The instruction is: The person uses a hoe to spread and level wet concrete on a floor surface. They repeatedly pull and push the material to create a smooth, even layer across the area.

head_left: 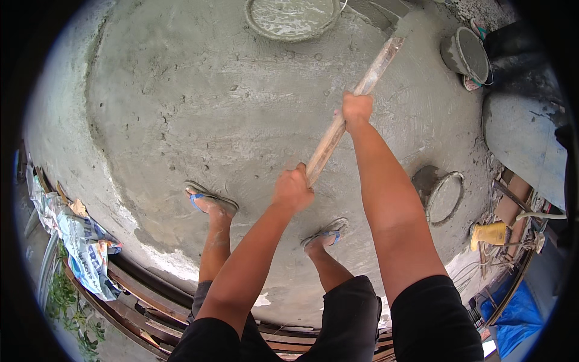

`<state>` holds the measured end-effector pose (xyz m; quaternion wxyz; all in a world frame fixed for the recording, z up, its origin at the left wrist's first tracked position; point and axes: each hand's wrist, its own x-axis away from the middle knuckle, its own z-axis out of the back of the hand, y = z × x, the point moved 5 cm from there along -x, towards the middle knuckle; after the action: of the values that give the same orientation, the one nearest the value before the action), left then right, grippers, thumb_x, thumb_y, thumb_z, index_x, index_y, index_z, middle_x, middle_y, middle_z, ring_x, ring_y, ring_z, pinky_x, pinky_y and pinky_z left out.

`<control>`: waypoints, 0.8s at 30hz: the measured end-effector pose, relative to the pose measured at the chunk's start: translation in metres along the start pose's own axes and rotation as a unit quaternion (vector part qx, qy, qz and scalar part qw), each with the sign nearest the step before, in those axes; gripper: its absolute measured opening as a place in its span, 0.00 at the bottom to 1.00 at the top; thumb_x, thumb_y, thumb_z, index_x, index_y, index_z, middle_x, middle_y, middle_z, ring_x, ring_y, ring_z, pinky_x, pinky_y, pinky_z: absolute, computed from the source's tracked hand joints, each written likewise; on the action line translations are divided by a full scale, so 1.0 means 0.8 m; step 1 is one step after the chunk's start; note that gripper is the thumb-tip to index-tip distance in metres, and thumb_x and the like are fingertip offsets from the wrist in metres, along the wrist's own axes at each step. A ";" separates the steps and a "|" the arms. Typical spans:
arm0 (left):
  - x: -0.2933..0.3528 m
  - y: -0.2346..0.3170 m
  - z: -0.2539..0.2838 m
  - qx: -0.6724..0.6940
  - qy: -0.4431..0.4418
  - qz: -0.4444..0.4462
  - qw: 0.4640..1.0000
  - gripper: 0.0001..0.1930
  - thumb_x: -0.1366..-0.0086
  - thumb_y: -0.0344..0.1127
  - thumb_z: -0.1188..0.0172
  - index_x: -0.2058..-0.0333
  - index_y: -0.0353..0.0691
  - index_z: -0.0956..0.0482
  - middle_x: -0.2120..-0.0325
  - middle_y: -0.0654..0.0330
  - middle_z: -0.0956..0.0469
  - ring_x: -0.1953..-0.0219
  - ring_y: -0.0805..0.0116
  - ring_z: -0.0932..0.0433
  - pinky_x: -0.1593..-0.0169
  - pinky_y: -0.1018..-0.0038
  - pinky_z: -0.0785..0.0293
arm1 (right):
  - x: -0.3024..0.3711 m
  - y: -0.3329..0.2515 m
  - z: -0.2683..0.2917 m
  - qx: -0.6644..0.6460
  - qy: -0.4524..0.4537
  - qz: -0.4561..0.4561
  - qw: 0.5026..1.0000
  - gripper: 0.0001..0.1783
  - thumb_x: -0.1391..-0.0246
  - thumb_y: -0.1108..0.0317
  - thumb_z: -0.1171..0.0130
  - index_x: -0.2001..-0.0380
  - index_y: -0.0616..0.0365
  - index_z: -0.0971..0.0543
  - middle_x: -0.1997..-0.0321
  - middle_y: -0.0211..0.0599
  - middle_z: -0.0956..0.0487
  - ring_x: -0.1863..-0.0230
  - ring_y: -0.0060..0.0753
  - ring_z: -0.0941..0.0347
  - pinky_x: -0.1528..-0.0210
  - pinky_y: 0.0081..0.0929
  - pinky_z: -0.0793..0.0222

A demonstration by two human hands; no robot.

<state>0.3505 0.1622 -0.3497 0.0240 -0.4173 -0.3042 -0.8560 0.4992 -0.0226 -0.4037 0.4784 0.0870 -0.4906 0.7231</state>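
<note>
Both my hands grip a long, narrow wooden board (326, 146) that slants from near my feet up to the far right. My left hand (293, 189) is closed round its near end. Farther along, my right hand (357, 109) wraps round the board below its smeared far end. Under it spreads a floor of wet grey cement (199, 114), marked with streaks and small pits. Whether the board touches the cement, I cannot tell. My sandalled feet stand apart on the floor, the left foot (215, 204) and the right foot (322, 239).
A round basin (257, 27) of wet mix stands at the far middle. On the right are a cement-coated bucket (453, 55) and another bucket (427, 186). A yellow object (490, 234) and blue tarp (520, 317) lie lower right. Printed sacks (81, 244) and planks (148, 288) line the lower left.
</note>
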 end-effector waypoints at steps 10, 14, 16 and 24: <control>0.157 -0.055 -0.002 -0.029 -0.052 0.048 0.997 0.18 0.50 0.31 0.38 0.59 0.34 0.28 0.69 0.40 0.19 0.62 0.42 0.19 0.54 0.55 0.22 | 0.144 0.076 0.021 0.005 0.005 -0.105 0.994 0.25 0.46 0.71 0.40 0.51 0.76 0.37 0.60 0.60 0.25 0.76 0.47 0.21 0.78 0.37 0.21; 0.175 -0.081 0.001 -0.044 -0.068 0.037 0.996 0.18 0.51 0.31 0.38 0.60 0.34 0.28 0.70 0.40 0.19 0.63 0.41 0.19 0.55 0.55 0.22 | 0.154 0.113 0.011 0.004 0.013 -0.136 0.991 0.25 0.46 0.70 0.40 0.51 0.73 0.36 0.62 0.56 0.25 0.78 0.46 0.24 0.80 0.40 0.23; 0.193 -0.094 -0.009 -0.068 -0.058 0.016 0.996 0.18 0.51 0.31 0.37 0.59 0.35 0.28 0.70 0.41 0.19 0.64 0.41 0.18 0.56 0.55 0.22 | 0.174 0.137 0.017 -0.001 0.024 -0.142 0.990 0.23 0.46 0.70 0.40 0.53 0.71 0.35 0.64 0.53 0.25 0.78 0.44 0.24 0.81 0.38 0.24; 0.348 -0.143 -0.105 -0.014 -0.026 0.085 0.996 0.15 0.51 0.31 0.37 0.64 0.40 0.30 0.72 0.47 0.19 0.69 0.43 0.19 0.64 0.51 0.22 | 0.325 0.250 0.060 -0.221 -0.074 -0.320 0.918 0.09 0.53 0.79 0.43 0.67 0.60 0.30 0.76 0.39 0.30 0.81 0.37 0.31 0.79 0.37 0.29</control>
<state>0.0769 0.2695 -0.2431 0.0831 -0.4637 -0.2565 -0.8440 0.1903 0.0850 -0.3501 0.6539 0.1848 -0.6176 0.3960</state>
